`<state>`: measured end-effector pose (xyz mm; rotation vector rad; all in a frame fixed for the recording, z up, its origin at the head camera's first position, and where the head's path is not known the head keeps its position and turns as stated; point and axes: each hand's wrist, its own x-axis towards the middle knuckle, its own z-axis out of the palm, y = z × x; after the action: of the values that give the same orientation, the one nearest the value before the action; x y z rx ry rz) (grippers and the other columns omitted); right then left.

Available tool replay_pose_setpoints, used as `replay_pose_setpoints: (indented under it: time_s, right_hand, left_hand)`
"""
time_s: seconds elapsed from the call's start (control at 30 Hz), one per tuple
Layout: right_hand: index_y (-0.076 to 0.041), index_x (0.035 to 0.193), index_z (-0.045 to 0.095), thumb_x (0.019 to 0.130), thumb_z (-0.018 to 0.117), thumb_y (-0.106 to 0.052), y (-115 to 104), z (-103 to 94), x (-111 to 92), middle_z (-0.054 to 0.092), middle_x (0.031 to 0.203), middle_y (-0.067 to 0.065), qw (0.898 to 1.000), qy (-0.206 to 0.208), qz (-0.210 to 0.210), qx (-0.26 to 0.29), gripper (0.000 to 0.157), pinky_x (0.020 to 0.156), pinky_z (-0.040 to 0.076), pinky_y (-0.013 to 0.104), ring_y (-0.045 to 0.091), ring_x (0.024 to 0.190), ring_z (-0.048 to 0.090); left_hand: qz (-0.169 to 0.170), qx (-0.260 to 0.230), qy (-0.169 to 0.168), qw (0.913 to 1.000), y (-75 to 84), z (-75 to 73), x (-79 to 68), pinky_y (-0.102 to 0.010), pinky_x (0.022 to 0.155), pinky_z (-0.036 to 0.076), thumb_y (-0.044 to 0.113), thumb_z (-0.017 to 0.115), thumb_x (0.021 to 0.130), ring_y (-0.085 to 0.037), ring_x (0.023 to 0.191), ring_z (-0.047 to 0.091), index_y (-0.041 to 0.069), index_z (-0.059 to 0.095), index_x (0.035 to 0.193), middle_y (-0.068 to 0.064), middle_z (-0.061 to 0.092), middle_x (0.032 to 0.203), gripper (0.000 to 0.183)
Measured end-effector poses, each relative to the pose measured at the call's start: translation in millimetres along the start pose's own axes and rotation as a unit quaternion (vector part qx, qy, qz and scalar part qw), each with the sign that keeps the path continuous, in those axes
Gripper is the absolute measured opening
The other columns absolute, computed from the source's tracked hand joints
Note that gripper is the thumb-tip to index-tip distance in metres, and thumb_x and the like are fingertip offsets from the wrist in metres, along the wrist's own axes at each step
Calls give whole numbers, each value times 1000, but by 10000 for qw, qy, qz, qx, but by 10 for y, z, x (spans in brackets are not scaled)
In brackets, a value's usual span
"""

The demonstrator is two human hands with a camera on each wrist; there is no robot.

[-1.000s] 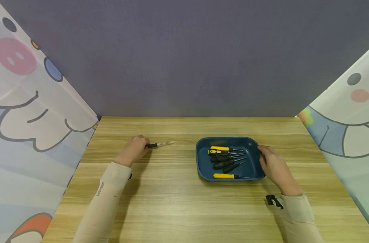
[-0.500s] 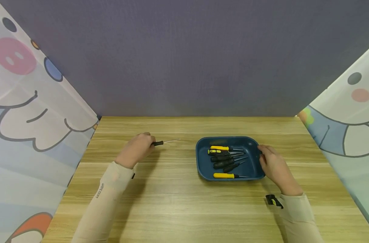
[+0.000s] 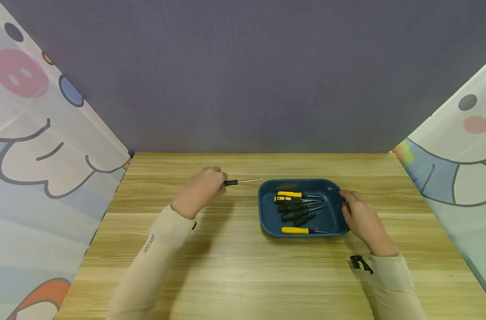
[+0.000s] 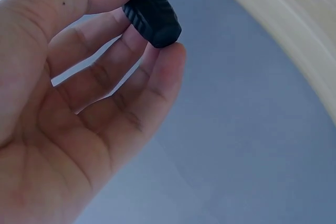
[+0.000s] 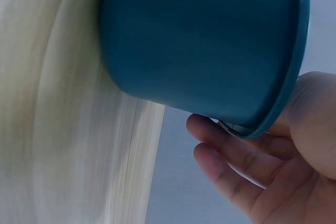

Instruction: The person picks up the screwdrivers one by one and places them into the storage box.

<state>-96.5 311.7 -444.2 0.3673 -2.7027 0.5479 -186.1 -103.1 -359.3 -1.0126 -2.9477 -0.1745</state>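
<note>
My left hand (image 3: pixel 201 190) pinches a screwdriver by its black handle (image 3: pixel 231 182). The metal shaft points right, its tip close to the far left corner of a dark blue tray (image 3: pixel 268 218). In the left wrist view, thumb and fingertips hold the ribbed black handle (image 4: pixel 152 17) near its butt end. Inside the tray lie several screwdrivers: a yellow one (image 3: pixel 295 230) apart at the front, and a group of black (image 3: pixel 292 215) and yellow ones behind. My right hand (image 3: pixel 363 222) grips the tray's right rim; in the right wrist view, fingers lie outside the wall (image 5: pixel 210 51).
Everything is on a light wooden table (image 3: pixel 243 275). A grey-purple panel (image 3: pixel 243 80) rises along its back edge. Cartoon-printed cloths stand at the left (image 3: pixel 59 146) and right (image 3: pixel 467 146). A small black and yellow item (image 3: pixel 360 264) sits by the right cuff.
My left hand has moved right and slightly away with the screwdriver, bringing its tip close to the tray. The right hand and the tray have stayed in place.
</note>
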Motion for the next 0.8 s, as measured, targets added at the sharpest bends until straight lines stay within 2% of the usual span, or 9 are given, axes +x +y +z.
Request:
replay_pose_setpoints:
  time_s: [0.3, 0.53, 0.67, 0.8]
  right_hand:
    - [18, 118, 60, 85, 59, 14, -4, -8, 13, 60, 114, 33, 9999, 88, -66, 12, 33, 71, 53, 56, 45, 89, 63]
    - [17, 120, 60, 84, 61, 16, 6, -15, 4, 60, 115, 33, 9999, 56, -78, 44, 35, 70, 52, 55, 43, 88, 62]
    - [17, 120, 60, 84, 62, 16, 2, -13, 2, 59, 116, 33, 9999, 23, -62, 84, 36, 72, 52, 55, 45, 92, 62]
    - [17, 120, 60, 84, 62, 16, -12, -17, 8, 60, 116, 33, 10000, 49, -39, 76, 36, 71, 52, 55, 44, 92, 62]
  left_hand:
    - [354, -146, -193, 9991, 443, 4, 359, -27, 65, 50, 4, 69, 89, -15, 70, 55, 7, 72, 90, -3, 58, 81, 5]
    - [869, -120, -318, 9956, 842, 50, 621, -25, 60, 44, 3, 64, 93, -14, 65, 47, 11, 66, 77, -2, 55, 74, 18]
    - [1008, 59, -523, 9935, 1038, 105, 758, -22, 63, 47, 11, 67, 95, -12, 67, 52, 14, 70, 81, -1, 58, 77, 15]
    - [986, 73, -700, 9926, 1191, 203, 903, -20, 69, 50, 18, 70, 96, -11, 71, 57, 14, 74, 90, 0, 64, 83, 9]
